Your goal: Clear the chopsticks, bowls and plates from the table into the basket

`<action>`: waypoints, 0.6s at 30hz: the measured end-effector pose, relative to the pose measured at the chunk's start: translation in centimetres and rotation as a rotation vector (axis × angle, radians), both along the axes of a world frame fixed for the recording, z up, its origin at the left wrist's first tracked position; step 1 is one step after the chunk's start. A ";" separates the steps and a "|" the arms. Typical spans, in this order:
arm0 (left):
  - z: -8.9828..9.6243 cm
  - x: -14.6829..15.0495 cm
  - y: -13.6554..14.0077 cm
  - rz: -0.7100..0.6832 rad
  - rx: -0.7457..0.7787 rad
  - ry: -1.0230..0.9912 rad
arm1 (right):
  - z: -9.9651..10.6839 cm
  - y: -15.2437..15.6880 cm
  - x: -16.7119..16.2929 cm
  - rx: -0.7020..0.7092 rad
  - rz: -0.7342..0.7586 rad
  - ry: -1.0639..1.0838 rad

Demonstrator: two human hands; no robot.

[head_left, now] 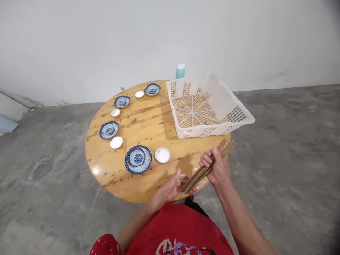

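My right hand (216,166) is wrapped round the middle of a bundle of brown chopsticks (196,177), held at a slant over the table's near right edge. At the bundle's lower end is my left hand (172,186), its thumb raised and its fingers spread and partly hidden behind the sticks. The upper tips look blurred. Nearest to my hands on the table lies a small white dish (162,155). Left of that dish, a blue-and-white bowl (137,157) sits on a matching plate (132,170).
The round wooden table (143,124) carries several more blue-and-white plate-and-bowl sets along its left and far side, with small white dishes (116,142) between them. A white plastic basket (180,132) stands at the right. Behind it is a turquoise bottle (180,72) near the wall.
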State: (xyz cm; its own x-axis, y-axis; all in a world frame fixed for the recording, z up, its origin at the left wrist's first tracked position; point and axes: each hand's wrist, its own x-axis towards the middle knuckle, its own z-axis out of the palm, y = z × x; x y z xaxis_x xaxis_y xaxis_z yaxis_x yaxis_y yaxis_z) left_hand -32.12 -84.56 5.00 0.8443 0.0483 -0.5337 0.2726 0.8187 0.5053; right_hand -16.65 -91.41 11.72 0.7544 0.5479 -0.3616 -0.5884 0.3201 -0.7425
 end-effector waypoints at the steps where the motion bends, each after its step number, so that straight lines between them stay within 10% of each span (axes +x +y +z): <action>1: 0.0 0.6 -0.6 0.109 -0.057 0.033 | 0.7 -0.4 1.0 0.021 -0.047 -0.034; 5: 0.1 3.8 -2.8 0.417 -0.170 0.103 | 2.0 -1.3 2.2 0.033 -0.114 -0.114; 18: 0.8 6.9 -5.2 0.815 -0.202 0.171 | -1.6 -0.5 -0.7 0.045 0.336 -0.203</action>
State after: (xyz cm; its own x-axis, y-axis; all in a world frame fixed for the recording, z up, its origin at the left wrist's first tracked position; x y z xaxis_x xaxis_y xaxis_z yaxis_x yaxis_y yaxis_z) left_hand -25.27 -89.81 5.76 0.4941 0.4959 -0.7141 -0.3812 0.8618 0.3347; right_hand -17.36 -91.94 10.14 0.5839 0.7884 -0.1935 -0.5084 0.1693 -0.8443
